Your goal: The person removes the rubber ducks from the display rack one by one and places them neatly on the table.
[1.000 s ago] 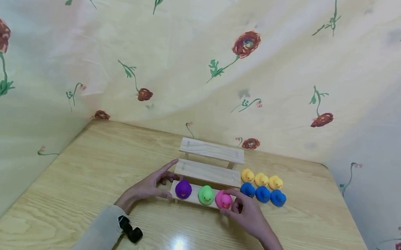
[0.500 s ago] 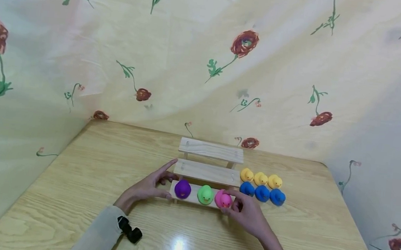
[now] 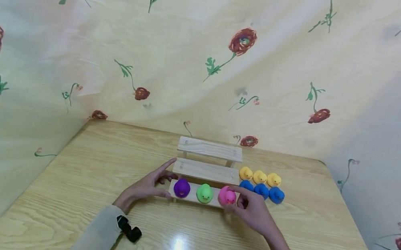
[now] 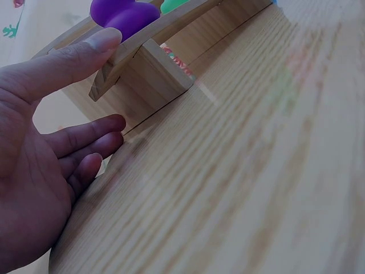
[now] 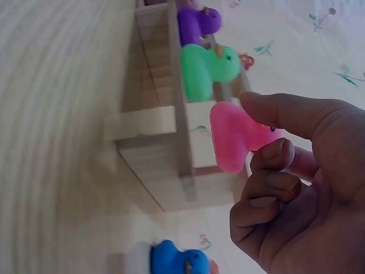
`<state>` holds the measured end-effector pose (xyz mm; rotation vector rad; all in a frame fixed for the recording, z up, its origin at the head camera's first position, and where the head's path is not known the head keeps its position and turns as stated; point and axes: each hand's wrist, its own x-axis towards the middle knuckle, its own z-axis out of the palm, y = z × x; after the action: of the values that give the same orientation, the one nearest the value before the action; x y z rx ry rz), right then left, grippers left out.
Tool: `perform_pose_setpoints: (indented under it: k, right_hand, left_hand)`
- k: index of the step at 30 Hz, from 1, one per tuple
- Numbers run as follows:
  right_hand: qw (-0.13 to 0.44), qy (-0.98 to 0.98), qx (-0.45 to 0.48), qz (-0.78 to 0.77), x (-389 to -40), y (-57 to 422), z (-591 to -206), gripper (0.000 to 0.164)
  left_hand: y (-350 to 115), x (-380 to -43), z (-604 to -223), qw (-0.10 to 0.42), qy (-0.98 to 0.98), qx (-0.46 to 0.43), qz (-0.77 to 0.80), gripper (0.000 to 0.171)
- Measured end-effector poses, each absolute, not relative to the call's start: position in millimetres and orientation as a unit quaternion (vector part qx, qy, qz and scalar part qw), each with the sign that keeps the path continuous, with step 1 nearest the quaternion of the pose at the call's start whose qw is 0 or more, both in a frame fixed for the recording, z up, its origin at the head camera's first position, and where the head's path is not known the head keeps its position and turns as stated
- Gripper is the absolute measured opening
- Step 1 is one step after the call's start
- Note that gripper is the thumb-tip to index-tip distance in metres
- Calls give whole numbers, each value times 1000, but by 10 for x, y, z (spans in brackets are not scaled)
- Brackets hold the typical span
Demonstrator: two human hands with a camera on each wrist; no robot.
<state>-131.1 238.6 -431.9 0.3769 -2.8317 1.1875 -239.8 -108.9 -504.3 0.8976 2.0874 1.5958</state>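
Note:
A three-step wooden stand (image 3: 206,170) rests on the table. Along its lowest step, from the left, sit a purple rubber duck (image 3: 181,188) and a green one (image 3: 204,194). My right hand (image 3: 255,211) pinches a pink rubber duck (image 3: 227,195) between thumb and fingers over that step's right end. In the right wrist view the pink duck (image 5: 234,140) stands apart from the green duck (image 5: 208,71). At the stand's left end is my left hand (image 3: 147,184). Its thumb (image 4: 105,41) touches the lowest step's end beside the purple duck, the other fingers loosely bent near the stand's side.
Just right of the stand, three yellow ducks (image 3: 260,177) form a row on the wooden table (image 3: 111,148). Three blue ducks (image 3: 276,195) line up in front of them, partly behind my right hand. A floral cloth (image 3: 178,58) hangs behind the table and along its sides.
The pink duck, pinched in my right hand, has shifted right along the lowest step, widening its gap from the green duck. My left hand keeps its place at the stand's left end.

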Motion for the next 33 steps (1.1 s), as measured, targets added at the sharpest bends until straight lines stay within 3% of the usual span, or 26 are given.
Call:
perform_pose_setpoints:
  k: [21, 33]
  right_hand:
    - [97, -909, 133, 383, -1271, 2709, -4162, 42]
    - [76, -913, 110, 384, -1250, 2827, -4158, 37]
  left_hand:
    - [-1095, -2411, -5063, 187, 738, 314, 567, 109]
    - [-1093, -2403, -5029, 185, 738, 317, 566, 109]
